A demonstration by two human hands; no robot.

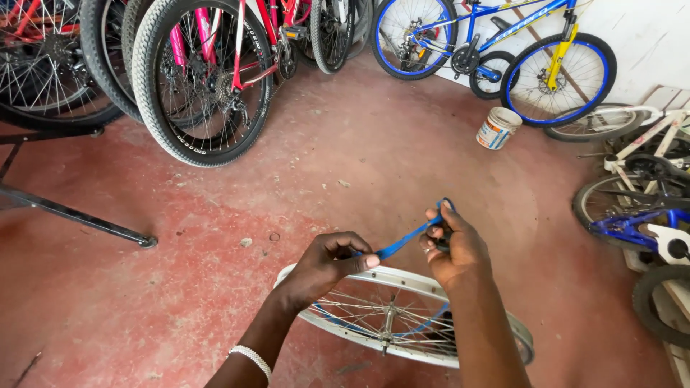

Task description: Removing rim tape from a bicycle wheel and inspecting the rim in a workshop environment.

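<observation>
Bikes: red ones (pixel 215 65) and a blue one (pixel 503 50) line the wall, tops cut off.
Floor (pixel 359 158): red, scuffed.
Wheel (pixel 402 316): bare silver rim, partly hidden behind both arms.
Bucket (pixel 498 128): small, near the blue bike.
Left hand (pixel 327 262): pinching the blue strip (pixel 402 241) against the rim.
Right hand (pixel 453 248): closed on the strip's far end, raised; its loop is hard to make out.

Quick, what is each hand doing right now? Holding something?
Left hand: closed, pinching one end of the blue rim strip against the bare wheel rim.
Right hand: closed, holding the strip's other end up.
</observation>
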